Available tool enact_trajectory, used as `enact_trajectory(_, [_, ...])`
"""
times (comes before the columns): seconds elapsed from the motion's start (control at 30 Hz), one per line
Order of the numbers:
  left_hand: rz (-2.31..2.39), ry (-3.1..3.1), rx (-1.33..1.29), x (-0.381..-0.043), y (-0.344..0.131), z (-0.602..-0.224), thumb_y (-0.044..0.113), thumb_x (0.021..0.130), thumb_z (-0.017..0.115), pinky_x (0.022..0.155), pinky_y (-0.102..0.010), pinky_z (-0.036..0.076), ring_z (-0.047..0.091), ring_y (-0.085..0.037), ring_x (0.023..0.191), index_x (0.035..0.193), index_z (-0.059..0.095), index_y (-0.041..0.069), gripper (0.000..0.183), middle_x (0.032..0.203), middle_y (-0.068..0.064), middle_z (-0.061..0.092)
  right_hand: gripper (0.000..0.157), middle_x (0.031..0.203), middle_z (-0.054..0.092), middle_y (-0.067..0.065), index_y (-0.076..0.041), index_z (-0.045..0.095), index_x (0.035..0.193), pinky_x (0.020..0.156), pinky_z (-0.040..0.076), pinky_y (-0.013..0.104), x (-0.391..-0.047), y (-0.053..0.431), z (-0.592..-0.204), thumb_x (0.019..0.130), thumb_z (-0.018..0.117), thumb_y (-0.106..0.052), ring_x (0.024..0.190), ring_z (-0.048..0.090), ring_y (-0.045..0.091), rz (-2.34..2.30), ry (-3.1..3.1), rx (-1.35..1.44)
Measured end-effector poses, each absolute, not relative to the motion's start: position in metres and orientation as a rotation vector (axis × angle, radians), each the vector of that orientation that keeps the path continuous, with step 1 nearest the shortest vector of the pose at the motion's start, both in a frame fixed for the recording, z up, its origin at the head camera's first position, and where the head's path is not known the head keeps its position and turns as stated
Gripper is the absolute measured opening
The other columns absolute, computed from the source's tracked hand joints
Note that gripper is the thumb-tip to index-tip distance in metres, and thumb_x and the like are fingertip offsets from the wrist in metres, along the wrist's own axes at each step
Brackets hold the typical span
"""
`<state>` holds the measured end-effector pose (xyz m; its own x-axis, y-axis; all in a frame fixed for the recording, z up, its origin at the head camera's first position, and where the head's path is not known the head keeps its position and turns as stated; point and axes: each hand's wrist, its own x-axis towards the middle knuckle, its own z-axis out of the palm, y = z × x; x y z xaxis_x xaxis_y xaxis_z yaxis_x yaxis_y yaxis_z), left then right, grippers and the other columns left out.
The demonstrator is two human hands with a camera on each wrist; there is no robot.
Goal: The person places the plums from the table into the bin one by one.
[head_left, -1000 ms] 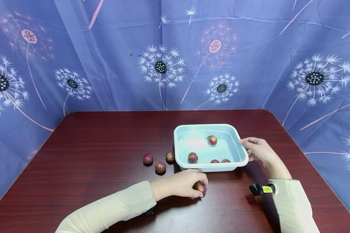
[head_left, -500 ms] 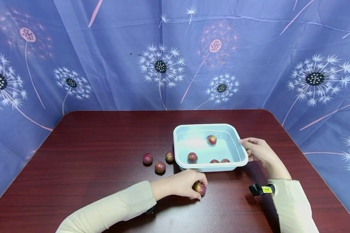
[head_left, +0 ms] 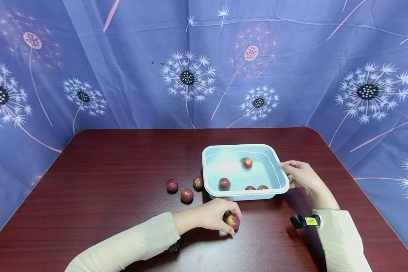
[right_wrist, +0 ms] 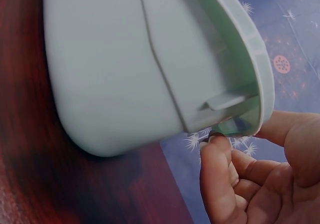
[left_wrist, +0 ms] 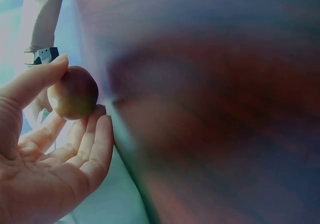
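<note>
In the head view my left hand (head_left: 214,216) is curled around a red-and-yellow plum (head_left: 233,222) just in front of the light blue plastic tub (head_left: 244,192). The left wrist view has the thumb against one side of this plum (left_wrist: 75,92), the fingers behind and below it. At the tub's right end, my right hand (head_left: 302,175) pinches the rim, thumb on one side and curled fingers beneath, as the right wrist view also shows. Several plums lie inside the tub, among them one plum (head_left: 247,163) near the far wall; two are partly hidden by the near wall.
Left of the tub three loose plums lie on the dark red wooden table (head_left: 129,162): one plum (head_left: 198,183) close by the tub wall, another plum (head_left: 187,195) nearer, a third plum (head_left: 172,185) farther left. A blue dandelion-patterned curtain (head_left: 139,75) hangs behind the table.
The left hand's thumb has shifted slightly toward the near edge, and more of the plum shows between thumb and fingers. The right hand and the tub have hardly moved.
</note>
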<state>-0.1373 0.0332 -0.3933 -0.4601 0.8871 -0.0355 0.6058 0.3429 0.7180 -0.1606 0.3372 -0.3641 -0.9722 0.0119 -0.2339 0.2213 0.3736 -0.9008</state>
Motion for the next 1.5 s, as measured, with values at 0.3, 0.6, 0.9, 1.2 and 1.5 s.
enact_trajectory(0.3, [1.007,2.122,1.232,-0.134,0.029,-0.390,0.005,0.074,0.079,0.074,-0.012,0.047,0.051,0.005,0.081,0.105,0.063,0.003,0.035,0.103,-0.009,0.067,0.045,0.068,0.060,-0.006,0.013,0.050,0.117,0.058,0.056,0.030,-0.161,0.339,-0.365,0.097,0.052,-0.027,0.058,0.059,0.006,-1.630,2.451,0.226])
enact_trajectory(0.6, [1.138,1.988,1.108,-0.128,0.026,-0.384,0.003,0.074,0.079,0.070,-0.013,0.051,0.051,0.008,0.076,0.106,0.062,0.002,0.037,0.102,-0.009,0.064,0.040,0.068,0.060,-0.007,0.010,0.054,0.112,0.058,0.056,0.029,-0.159,0.339,-0.367,0.097,0.051,-0.027,0.059,0.059,0.006,-1.643,2.444,0.211])
enact_trajectory(0.9, [1.189,1.982,1.111,-0.127,0.024,-0.377,0.006,0.075,0.078,0.075,-0.015,0.051,0.052,0.007,0.076,0.108,0.061,0.001,0.038,0.101,-0.008,0.064,0.047,0.070,0.061,-0.006,0.015,0.049,0.119,0.059,0.057,0.030,-0.159,0.337,-0.365,0.098,0.050,-0.028,0.060,0.060,0.007,-1.636,2.437,0.195])
enact_trajectory(1.2, [1.231,1.961,1.091,-0.128,0.021,-0.369,0.006,0.076,0.077,0.079,-0.016,0.050,0.054,0.005,0.079,0.110,0.061,-0.001,0.038,0.101,-0.008,0.062,0.048,0.070,0.060,-0.006,0.015,0.047,0.120,0.059,0.057,0.030,-0.161,0.335,-0.363,0.098,0.050,-0.027,0.060,0.060,0.007,-1.633,2.434,0.197])
enact_trajectory(1.5, [1.257,2.003,1.050,-0.132,0.016,-0.356,0.009,0.076,0.078,0.081,-0.017,0.048,0.056,0.003,0.083,0.110,0.062,0.003,0.038,0.102,-0.004,0.062,0.049,0.070,0.060,-0.006,0.015,0.047,0.121,0.058,0.056,0.030,-0.161,0.334,-0.364,0.098,0.049,-0.027,0.059,0.060,0.006,-1.635,2.434,0.190])
